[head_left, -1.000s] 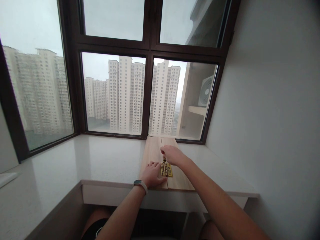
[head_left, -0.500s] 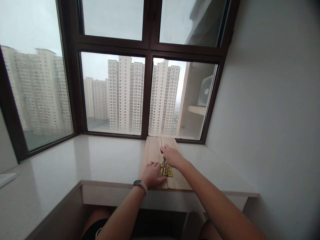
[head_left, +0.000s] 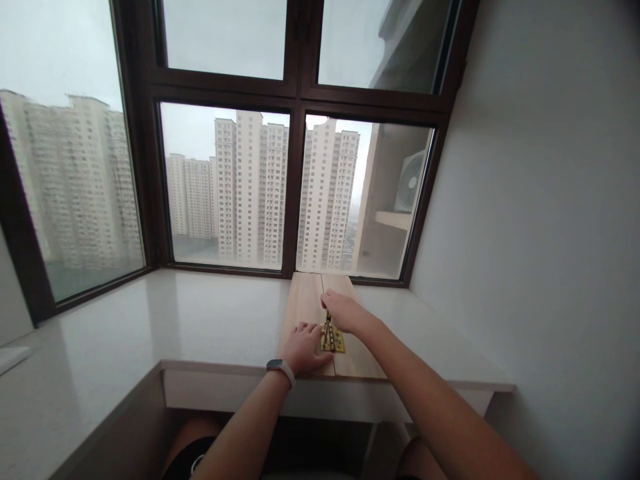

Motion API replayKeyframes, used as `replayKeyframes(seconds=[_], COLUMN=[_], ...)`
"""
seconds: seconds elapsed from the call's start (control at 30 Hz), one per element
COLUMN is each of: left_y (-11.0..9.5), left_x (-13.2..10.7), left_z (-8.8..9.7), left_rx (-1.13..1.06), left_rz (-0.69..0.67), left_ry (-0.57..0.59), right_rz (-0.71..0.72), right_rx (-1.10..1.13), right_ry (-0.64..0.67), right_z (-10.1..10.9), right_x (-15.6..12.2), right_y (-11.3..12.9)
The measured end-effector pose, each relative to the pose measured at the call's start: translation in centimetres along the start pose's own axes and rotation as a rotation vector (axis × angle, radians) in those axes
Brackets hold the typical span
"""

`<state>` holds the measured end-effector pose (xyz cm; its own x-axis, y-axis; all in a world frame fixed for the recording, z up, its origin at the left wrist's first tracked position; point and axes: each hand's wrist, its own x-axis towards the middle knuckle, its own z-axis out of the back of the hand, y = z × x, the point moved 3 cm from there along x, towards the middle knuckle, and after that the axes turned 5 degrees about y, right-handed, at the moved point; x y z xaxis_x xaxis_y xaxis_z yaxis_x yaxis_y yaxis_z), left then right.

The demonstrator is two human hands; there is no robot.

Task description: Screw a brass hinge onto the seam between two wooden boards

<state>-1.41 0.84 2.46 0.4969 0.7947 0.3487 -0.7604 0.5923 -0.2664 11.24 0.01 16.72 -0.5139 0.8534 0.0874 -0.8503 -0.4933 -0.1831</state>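
Note:
A brass hinge (head_left: 338,343) lies across the seam between two pale wooden boards (head_left: 305,293), near their front end. My left hand (head_left: 303,350) rests on the left board with fingers stretched out, its fingertips and thumb close around the hinge's left side. Above the hinge, my right hand (head_left: 343,312) is closed around a short tool that looks like a small screwdriver (head_left: 329,318). Its slim lower part points down at the hinge's left leaf; the hand covers most of the handle. Whether the tip sits in a screw cannot be made out.
The boards lie on a white windowsill counter (head_left: 220,320), reaching from its front edge to the brown window frame (head_left: 295,200). A white wall (head_left: 525,200) rises on the right. My legs are below the counter, and a white object (head_left: 15,359) lies at far left.
My right hand has turned slightly over the hinge, showing a little more of the tool below it. My left hand stays where it was, and the view has shifted very little.

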Motion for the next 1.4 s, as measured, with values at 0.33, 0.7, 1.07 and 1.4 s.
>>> replayKeyframes(seconds=[0.33, 0.7, 1.07, 1.4], left_y=[-0.15, -0.23, -0.59, -0.43], left_x=[0.05, -0.1, -0.24, -0.22], left_z=[0.21, 0.28, 0.44, 0.46], left_rx=[0.015, 0.024, 0.047, 0.045], left_rz=[0.011, 0.007, 0.003, 0.001], left_ry=[0.021, 0.012, 0.025, 0.023], right_rz=[-0.154, -0.074, -0.155, -0.13], right_rx=[0.017, 0.026, 0.009, 0.027], right_ry=[0.003, 0.007, -0.053, -0.077], right_z=[0.07, 0.26, -0.48, 0.52], right_x=[0.74, 0.42, 0.42, 0.22], right_y=[-0.66, -0.45, -0.81, -0.26])
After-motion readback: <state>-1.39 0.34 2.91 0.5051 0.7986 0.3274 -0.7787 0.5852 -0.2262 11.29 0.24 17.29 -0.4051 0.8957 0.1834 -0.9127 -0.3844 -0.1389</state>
